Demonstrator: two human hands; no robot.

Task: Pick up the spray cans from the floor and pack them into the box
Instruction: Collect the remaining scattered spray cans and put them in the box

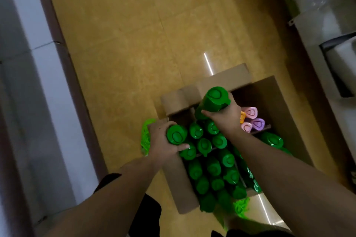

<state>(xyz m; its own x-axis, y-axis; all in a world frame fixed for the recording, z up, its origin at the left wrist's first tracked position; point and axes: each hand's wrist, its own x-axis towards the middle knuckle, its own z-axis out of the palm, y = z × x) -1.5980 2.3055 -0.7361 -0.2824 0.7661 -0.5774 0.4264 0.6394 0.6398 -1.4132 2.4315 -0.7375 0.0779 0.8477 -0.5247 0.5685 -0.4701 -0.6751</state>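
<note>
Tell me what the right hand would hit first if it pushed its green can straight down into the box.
Probably the green cans already standing in the box. The right hand grips a green can above their caps, beside the pink cans. Depth is unclear, so a free gap beneath cannot be ruled out.

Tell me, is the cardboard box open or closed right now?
Open. The cardboard box has its flaps folded outward, and the caps of the green spray cans standing inside are visible.
</note>
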